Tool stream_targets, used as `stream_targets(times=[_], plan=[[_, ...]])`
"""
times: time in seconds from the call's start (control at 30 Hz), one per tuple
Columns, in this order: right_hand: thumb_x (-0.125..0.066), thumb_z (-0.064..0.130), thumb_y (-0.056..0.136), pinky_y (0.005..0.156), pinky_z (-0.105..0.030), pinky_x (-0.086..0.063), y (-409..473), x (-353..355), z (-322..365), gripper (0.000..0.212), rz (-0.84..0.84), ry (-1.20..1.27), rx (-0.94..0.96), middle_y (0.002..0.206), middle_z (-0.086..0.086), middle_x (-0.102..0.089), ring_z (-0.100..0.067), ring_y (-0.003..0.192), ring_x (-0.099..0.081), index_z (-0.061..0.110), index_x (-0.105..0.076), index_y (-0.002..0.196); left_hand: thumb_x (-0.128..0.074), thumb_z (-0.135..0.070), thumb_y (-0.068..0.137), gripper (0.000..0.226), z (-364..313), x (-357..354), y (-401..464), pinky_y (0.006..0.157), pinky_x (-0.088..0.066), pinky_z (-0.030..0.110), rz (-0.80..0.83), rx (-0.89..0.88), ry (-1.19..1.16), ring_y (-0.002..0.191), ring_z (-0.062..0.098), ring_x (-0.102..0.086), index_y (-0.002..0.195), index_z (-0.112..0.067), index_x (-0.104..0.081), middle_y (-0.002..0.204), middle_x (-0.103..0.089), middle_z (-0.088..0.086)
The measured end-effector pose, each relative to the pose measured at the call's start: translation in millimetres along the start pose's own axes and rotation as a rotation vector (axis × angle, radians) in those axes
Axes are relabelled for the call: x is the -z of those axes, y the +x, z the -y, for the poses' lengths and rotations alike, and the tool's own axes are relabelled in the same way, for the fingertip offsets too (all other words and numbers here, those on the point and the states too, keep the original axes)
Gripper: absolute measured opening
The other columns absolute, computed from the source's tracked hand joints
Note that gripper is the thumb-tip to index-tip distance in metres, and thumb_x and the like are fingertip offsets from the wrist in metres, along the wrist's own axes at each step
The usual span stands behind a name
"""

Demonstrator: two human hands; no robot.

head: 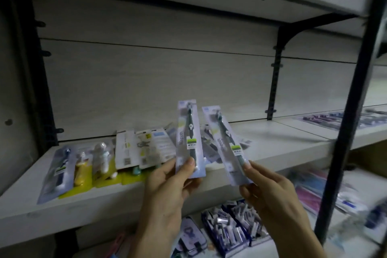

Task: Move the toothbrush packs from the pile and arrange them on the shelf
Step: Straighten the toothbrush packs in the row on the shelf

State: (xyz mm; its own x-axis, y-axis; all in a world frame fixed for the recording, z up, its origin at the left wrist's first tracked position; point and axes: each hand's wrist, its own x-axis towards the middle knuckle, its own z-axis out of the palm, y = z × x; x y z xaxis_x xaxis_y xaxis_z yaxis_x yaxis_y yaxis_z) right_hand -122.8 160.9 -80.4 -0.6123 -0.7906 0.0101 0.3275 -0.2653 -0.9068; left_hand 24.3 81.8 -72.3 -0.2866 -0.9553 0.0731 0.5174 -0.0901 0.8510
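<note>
My left hand (165, 192) pinches the lower end of a toothbrush pack (189, 132) with a dark green brush, held upright in front of the shelf (272, 144). A second, matching pack (225, 142) leans to the left in my right hand (270, 192), gripped at its bottom. Behind both packs a loose pile of toothbrush packs (146, 144) lies on the shelf. At the shelf's left end several packs (79, 165) lie side by side in a row, some on yellow cards.
The shelf's right half is bare white board up to a black bracket (274, 81). A black upright post (351, 98) stands close on the right. The lower shelf holds boxes of small items (234, 228) and pink packs (310, 192). More packs (343, 119) lie at far right.
</note>
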Motion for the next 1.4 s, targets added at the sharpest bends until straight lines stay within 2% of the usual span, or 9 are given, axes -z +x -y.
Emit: stream_targets(times=[0.1, 0.27, 0.6, 0.7, 0.77, 0.93, 1.03, 1.2, 1.4], plan=[[-0.066, 0.011, 0.083, 0.064, -0.028, -0.048, 0, 25, 8, 0.015, -0.007, -0.030, 0.010, 0.077, -0.011, -0.074, -0.016, 0.063, -0.064, 0.006, -0.071, 0.096, -0.067, -0.004, 0.082, 0.015, 22, -26, -8, 0.053, -0.054, 0.026, 0.013, 0.057, -0.005, 0.065, 0.015, -0.070, 0.096, -0.005, -0.071, 0.082, -0.074, 0.008], [-0.067, 0.012, 0.083, 0.072, -0.034, -0.048, -1, 86, 27, 0.009, -0.065, -0.077, 0.023, 0.079, -0.005, -0.075, -0.024, 0.083, -0.064, 0.015, -0.072, 0.090, -0.067, -0.002, 0.082, 0.010, 63, -73, -26, 0.059, -0.052, 0.031, 0.007, 0.101, 0.044, 0.067, 0.020, -0.066, 0.086, -0.011, -0.069, 0.067, -0.072, 0.003], [-0.073, 0.030, 0.069, 0.070, -0.031, -0.049, -4, 228, 78, 0.039, -0.148, -0.206, 0.163, 0.087, 0.000, -0.075, -0.019, 0.085, -0.066, 0.017, -0.073, 0.105, -0.072, -0.015, 0.081, 0.018, 140, -173, -62, 0.066, -0.055, 0.033, 0.058, 0.043, 0.234, 0.079, 0.015, -0.070, 0.098, -0.019, -0.067, 0.078, -0.074, -0.006], [-0.068, 0.023, 0.079, 0.082, -0.038, -0.053, -8, 267, 100, 0.023, -0.146, -0.240, 0.192, 0.086, 0.003, -0.075, -0.019, 0.089, -0.067, 0.020, -0.071, 0.101, -0.072, -0.016, 0.081, 0.018, 164, -209, -75, 0.057, -0.054, 0.023, 0.100, 0.006, 0.264, 0.069, 0.007, -0.069, 0.098, -0.017, -0.064, 0.077, -0.074, -0.007], [-0.066, 0.018, 0.083, 0.082, -0.036, -0.051, -8, 290, 114, 0.014, -0.168, -0.240, 0.210, 0.083, 0.005, -0.075, -0.015, 0.084, -0.067, 0.020, -0.070, 0.096, -0.070, -0.016, 0.082, 0.019, 180, -232, -83, 0.058, -0.055, 0.020, 0.140, -0.010, 0.276, 0.070, 0.006, -0.069, 0.100, -0.015, -0.063, 0.080, -0.075, -0.005], [-0.067, 0.021, 0.079, 0.081, -0.035, -0.050, -1, 340, 137, 0.021, -0.218, -0.272, 0.206, 0.083, 0.009, -0.074, -0.015, 0.091, -0.065, 0.020, -0.070, 0.099, -0.069, -0.014, 0.084, 0.016, 210, -283, -93, 0.066, -0.053, 0.024, 0.260, -0.060, 0.307, 0.079, 0.011, -0.070, 0.098, -0.020, -0.063, 0.084, -0.075, -0.005], [-0.070, 0.021, 0.078, 0.079, -0.034, -0.050, 8, 374, 150, 0.024, -0.257, -0.269, 0.201, 0.089, 0.004, -0.074, -0.017, 0.094, -0.066, 0.019, -0.070, 0.102, -0.069, -0.013, 0.083, 0.020, 232, -315, -91, 0.064, -0.051, 0.019, 0.334, -0.066, 0.323, 0.080, 0.010, -0.071, 0.101, -0.020, -0.062, 0.087, -0.075, -0.002], [-0.071, 0.016, 0.079, 0.073, -0.031, -0.049, 32, 436, 169, 0.017, -0.360, -0.234, 0.215, 0.082, 0.004, -0.075, -0.017, 0.089, -0.067, 0.019, -0.071, 0.095, -0.070, -0.009, 0.082, 0.020, 278, -371, -82, 0.082, -0.055, 0.038, 0.427, -0.049, 0.370, 0.083, 0.020, -0.072, 0.098, -0.018, -0.063, 0.087, -0.075, 0.003], [-0.073, 0.025, 0.064, 0.086, -0.044, -0.052, 91, 496, 196, 0.034, -0.385, -0.272, 0.210, 0.082, 0.003, -0.075, -0.021, 0.092, -0.067, 0.018, -0.070, 0.097, -0.070, -0.014, 0.083, 0.020, 329, -443, -59, 0.083, -0.056, 0.036, 0.494, -0.010, 0.405, 0.084, 0.016, -0.072, 0.101, -0.018, -0.062, 0.089, -0.075, -0.001]])
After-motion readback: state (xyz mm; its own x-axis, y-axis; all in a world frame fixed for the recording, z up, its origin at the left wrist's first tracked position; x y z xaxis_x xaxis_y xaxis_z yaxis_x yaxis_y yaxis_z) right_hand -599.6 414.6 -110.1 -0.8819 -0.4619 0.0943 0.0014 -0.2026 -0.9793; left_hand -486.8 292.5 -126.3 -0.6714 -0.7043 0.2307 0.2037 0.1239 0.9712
